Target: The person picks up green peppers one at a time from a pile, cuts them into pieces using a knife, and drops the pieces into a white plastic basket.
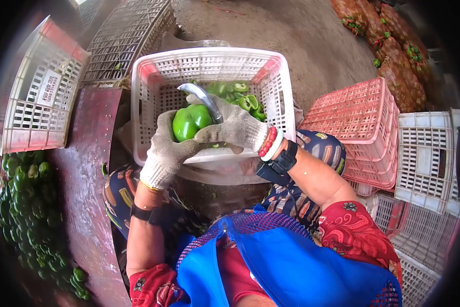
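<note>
My left gloved hand (164,152) is cupped tight round the glossy green bell pepper (190,122) and my right gloved hand (236,128) is fisted on the curved grey metal knife (201,95) right against it, so I reckon one slip on that slick skin could send the blade into my left fingers, or pop the pepper into the white slatted plastic crate (209,61) just beyond my grip.

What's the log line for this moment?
left hand holds green bell pepper | right hand holds curved knife | white crate: cut pepper pieces

- Gloved left hand (164,148) cups a green pepper (190,122) over a white crate (278,97).
- Gloved right hand (234,128) grips a curved knife (201,97) against the pepper.
- Cut pepper pieces (240,97) lie in the crate.
- Whole peppers (27,204) are heaped at left.
</note>
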Tool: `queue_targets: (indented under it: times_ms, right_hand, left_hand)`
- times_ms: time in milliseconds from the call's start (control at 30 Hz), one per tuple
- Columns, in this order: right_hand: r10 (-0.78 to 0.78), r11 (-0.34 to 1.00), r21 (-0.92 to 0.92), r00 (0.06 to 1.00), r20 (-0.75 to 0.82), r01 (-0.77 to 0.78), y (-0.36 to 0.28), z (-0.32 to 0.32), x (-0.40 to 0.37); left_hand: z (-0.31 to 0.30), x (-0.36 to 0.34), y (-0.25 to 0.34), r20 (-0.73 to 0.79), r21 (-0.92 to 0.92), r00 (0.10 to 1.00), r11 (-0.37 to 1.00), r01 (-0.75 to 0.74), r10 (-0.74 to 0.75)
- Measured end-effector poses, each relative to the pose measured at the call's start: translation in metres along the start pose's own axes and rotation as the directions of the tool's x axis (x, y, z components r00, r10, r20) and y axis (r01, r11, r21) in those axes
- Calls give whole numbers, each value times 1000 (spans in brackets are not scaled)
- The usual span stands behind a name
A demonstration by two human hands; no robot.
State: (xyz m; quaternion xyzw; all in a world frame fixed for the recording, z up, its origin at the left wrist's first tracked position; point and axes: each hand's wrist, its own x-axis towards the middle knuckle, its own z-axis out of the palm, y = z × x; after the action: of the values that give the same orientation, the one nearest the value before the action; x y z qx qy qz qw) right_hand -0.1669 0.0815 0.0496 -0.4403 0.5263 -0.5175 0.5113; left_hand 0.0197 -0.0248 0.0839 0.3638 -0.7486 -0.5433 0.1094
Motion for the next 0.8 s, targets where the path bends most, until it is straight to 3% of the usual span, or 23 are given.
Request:
queue_targets:
  times_ms: [67,100,200,300,367,433,533,600,633,667,700,733,767,800]
  right_hand:
    - [53,999,11,998,44,-54,-3,1,4]
    - [-90,996,-33,995,-36,89,5,5,7]
    - [259,938,228,965,36,-260,-15,2,3]
    - [249,891,406,966,-63,-203,-20,7,3]
    - [210,876,461,972,-103,-141,-26,7,-2]
    - [199,793,608,963,-183,-49,-18,11,4]
    - [112,630,776,986,-124,26,-15,10,8]
    - [-41,365,927,993,111,-88,-13,-6,10]
    - [-30,321,937,987,159,-141,-18,-14,15]
    - [101,270,953,988,113,-137,-31,-16,13]
    - [279,699,672,959,59,-244,-31,-27,20]
    - [371,870,362,928,-38,-334,-32,-31,29]
    - [357,934,98,919,-167,-345,-27,-27,40]
    - [334,942,26,919,-208,-336,-23,-22,44]
  left_hand:
    - [3,5,-10,-30,-158,992,979,-126,123]
    - [3,8,-12,-4,-287,994,952,-104,107]
    - [3,13,-17,102,-572,992,820,-8,80]
    - [-6,15,-23,244,-680,968,721,133,51]
    - [-8,15,-24,228,-804,968,582,123,109]
    - [-13,13,-23,195,-874,968,476,99,158]
    - [-22,10,-20,175,-935,971,336,113,161]
    - [-35,19,-40,139,-968,936,245,60,322]
    - [-42,17,-37,71,-970,970,245,12,234]
    - [-49,13,-33,2,-968,990,250,-35,143]
    - [-50,14,-27,-71,-984,997,163,-70,4]
    - [-50,14,-27,-26,-993,999,112,-30,37]
    - [-51,15,-28,17,-998,997,64,12,75]
    - [-52,19,-28,55,-998,991,20,53,119]
